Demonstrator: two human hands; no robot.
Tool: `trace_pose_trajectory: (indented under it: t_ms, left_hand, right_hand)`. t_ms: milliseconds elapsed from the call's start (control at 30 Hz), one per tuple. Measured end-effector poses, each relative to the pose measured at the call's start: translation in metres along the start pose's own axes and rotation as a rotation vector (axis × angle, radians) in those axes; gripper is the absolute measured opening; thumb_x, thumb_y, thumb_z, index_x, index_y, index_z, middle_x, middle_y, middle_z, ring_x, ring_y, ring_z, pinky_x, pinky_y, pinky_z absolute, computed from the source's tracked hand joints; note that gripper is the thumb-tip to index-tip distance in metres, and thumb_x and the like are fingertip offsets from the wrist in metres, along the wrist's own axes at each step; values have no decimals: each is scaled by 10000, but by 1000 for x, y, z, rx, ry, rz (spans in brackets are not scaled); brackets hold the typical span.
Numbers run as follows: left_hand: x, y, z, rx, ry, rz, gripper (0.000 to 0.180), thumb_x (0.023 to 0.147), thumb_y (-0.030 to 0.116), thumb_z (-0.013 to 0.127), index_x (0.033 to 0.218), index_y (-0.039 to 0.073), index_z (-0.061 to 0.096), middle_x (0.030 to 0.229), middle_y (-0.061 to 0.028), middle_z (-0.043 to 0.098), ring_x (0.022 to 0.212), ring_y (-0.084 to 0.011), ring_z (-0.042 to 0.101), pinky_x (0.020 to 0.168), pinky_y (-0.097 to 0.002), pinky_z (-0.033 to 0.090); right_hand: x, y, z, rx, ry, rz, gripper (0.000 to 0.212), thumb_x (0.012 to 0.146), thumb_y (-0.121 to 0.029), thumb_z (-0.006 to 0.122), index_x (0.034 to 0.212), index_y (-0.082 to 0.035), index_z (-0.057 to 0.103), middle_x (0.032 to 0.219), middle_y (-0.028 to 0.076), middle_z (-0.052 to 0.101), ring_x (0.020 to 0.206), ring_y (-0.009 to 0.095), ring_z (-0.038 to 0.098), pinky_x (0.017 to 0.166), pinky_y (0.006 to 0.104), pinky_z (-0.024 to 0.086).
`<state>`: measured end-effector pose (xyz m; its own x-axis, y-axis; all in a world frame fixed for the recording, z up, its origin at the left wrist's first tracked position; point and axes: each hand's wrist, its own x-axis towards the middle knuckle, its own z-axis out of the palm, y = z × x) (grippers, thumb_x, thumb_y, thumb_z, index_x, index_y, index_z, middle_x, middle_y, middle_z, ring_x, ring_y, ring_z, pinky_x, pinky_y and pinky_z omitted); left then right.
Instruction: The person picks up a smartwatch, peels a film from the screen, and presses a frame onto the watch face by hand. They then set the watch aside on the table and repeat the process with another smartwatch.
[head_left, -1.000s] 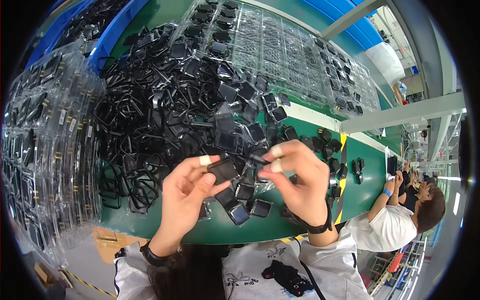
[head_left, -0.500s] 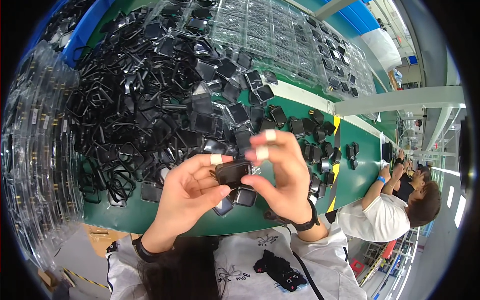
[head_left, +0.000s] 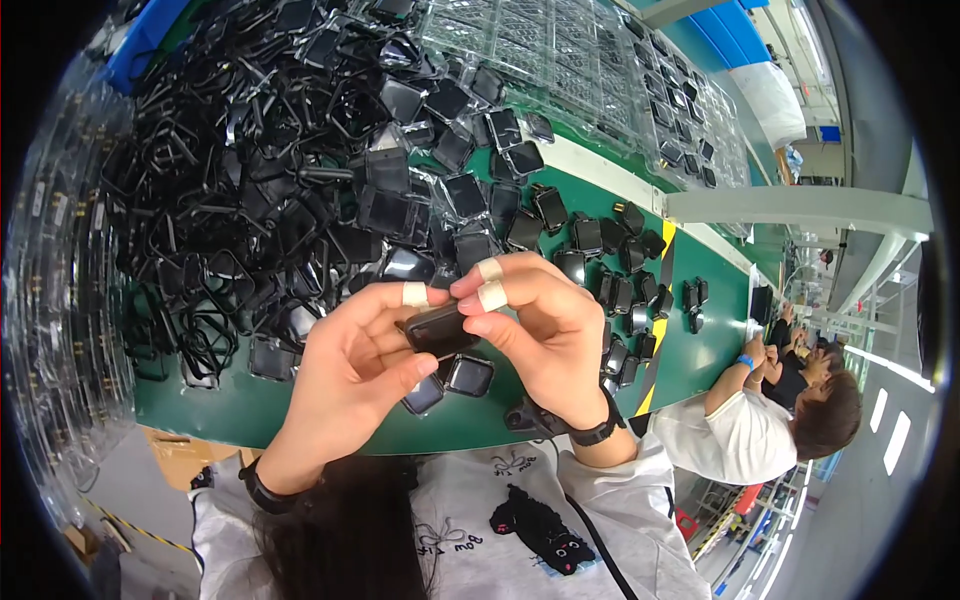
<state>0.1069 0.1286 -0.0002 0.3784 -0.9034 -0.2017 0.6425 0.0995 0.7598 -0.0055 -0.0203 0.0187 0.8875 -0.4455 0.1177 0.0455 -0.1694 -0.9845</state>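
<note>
Over the front of the green table (head_left: 280, 415), a black watch case (head_left: 438, 331) with rounded corners is held between both hands. My left hand (head_left: 350, 360) has its fingers behind the case and its thumb at the lower edge. At the case's right end, my right hand (head_left: 548, 330) pinches with thumb and fingertips. White tape wraps a finger of my left hand and two of my right. Just below lie two dark rectangular watch cases, one (head_left: 470, 376) beside the other (head_left: 424, 394). Whatever my right fingertips cover is hidden.
A heap of black frames (head_left: 215, 190) and screen pieces fills the table's left. Several finished-looking watch cases (head_left: 610, 245) stand at right by yellow-black tape (head_left: 655, 330). Stacked clear trays (head_left: 60, 270) flank the left; more clear trays (head_left: 560, 60) lie behind. A co-worker (head_left: 735, 430) sits at right.
My right hand's fingers, raised and spread before, have come down and closed on the right end of the case. My left hand keeps its hold. The whole view has shifted slightly.
</note>
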Motion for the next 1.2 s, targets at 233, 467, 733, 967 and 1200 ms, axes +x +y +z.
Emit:
trace_pose_trajectory:
  t_ms: [233, 467, 733, 967, 1200]
  left_hand:
    - [1, 0, 4, 53, 3, 45, 461, 804, -186, 492, 1239, -44, 431, 1168, -124, 556, 1100, -178, 560, 907, -282, 471]
    - [-3, 4, 4, 108, -87, -159, 433, 844, -143, 459, 1256, -19, 407, 1148, -126, 564, 984, -158, 608, 780, -260, 491]
    - [-4, -2, 0, 379, -254, -107, 438, 849, -92, 517, 1265, -4, 411, 1119, -95, 571, 861, -157, 617, 730, -263, 481]
    - [-9, -1, 2, 271, -50, 52, 538, 778, -101, 610, 1275, 17, 442, 1104, -72, 587, 874, -149, 605, 755, -280, 485]
    - [-5, 9, 0, 293, 56, 148, 577, 737, -110, 653, 1260, 26, 453, 1099, -49, 574, 933, -126, 579, 810, -272, 472]
  right_hand:
    - [3, -2, 0, -163, -34, -94, 160, 757, 73, 677, 903, 11, 651, 950, 130, 644, 907, 226, 584, 795, 330, 488]
    - [3, -2, 3, -245, -55, -174, 108, 776, 65, 661, 868, 11, 649, 947, 126, 650, 919, 221, 574, 779, 297, 477]
    - [-1, -4, 3, 394, -4, 292, 201, 794, 101, 607, 975, 15, 595, 919, 113, 636, 905, 165, 560, 738, 268, 475]
    - [23, -3, -16, -217, 62, 220, 263, 767, 75, 647, 1016, 12, 586, 897, 99, 621, 834, 139, 576, 668, 254, 477]
    - [26, 5, -13, -1002, -25, 2, 320, 737, 51, 676, 1043, -3, 597, 903, 107, 627, 749, 184, 606, 638, 260, 480]
